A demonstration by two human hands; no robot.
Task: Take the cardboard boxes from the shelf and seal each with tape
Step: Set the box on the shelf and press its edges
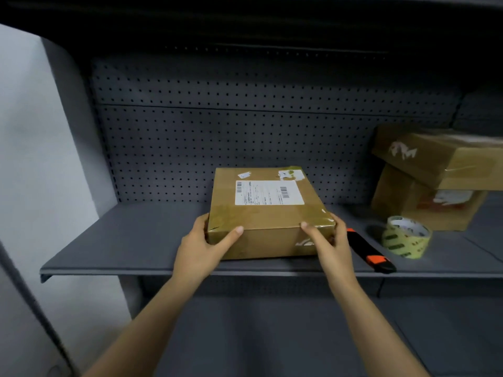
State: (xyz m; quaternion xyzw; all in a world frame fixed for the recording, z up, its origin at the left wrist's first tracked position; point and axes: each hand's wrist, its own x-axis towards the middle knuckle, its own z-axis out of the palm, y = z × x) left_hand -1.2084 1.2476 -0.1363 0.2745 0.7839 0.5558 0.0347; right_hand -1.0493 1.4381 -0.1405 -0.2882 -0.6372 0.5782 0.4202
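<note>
Forearms are stretching forward: the left hand point(201, 240) and right hand point(330, 242) are each clamping a grip on a near corner of the flat brown labelled cardboard box point(261, 213), which is sitting at the grey metal shelf's point(122, 240) front edge. Squeezing evenly and pulling level is looking wisest.

Left of the labelled cardboard box point(268, 213) you have a wide open stretch of grey shelf point(122, 240), and above the box there is room up to the dark upper shelf point(245, 23). Right of the box it is crowded: a black-and-orange utility knife point(370, 253) lies just beside it, a tape roll point(405, 236) sits further right, and two stacked cardboard boxes point(435, 164) stand behind that roll. Behind the box the pegboard panel point(217, 131) closes the shelf off, and your left hand point(202, 246) and right hand point(330, 246) grip its near corners.
</note>
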